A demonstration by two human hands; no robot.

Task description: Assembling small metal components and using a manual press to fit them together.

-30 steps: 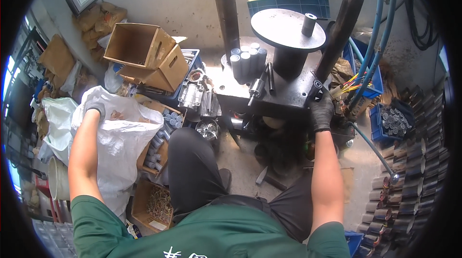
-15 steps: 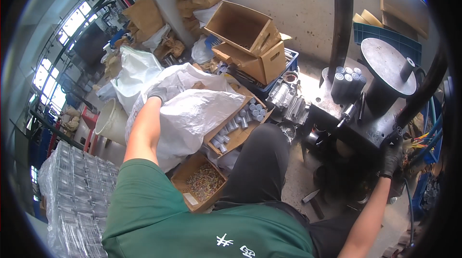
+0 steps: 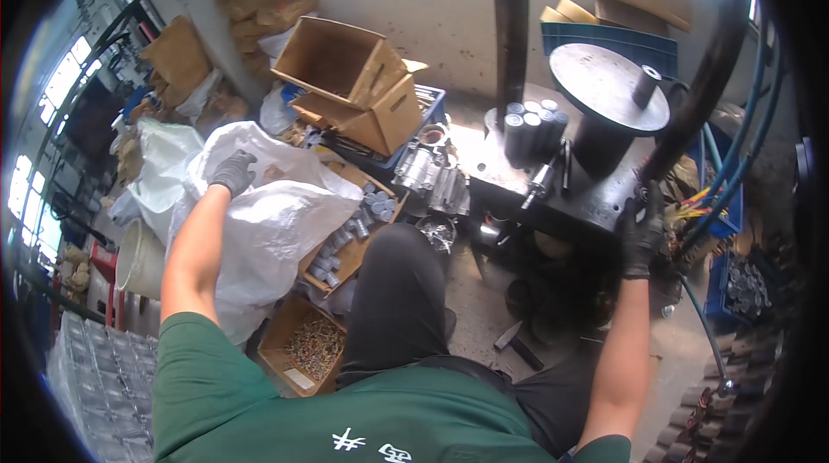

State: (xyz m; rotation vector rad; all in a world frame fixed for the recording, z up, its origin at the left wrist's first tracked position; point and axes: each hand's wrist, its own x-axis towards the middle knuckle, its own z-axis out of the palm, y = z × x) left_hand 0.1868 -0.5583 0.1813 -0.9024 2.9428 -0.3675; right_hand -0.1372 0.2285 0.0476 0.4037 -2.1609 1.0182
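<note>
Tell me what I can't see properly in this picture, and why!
Inside the white sack: in the head view, its folds and the left hand cover most of it.
What the right hand holds, if anything: in the head view, it blurs into the dark things around it.
What the coloured bits are: too small in the head view.
All the grey cylinders: the head view's dark rim cuts some off.

1. Over my remote feed, I make out two white printed characters side by side on the front of the green shirt.
2. I also see a pale label by the near edge of the small cardboard box, too small to read.
</note>
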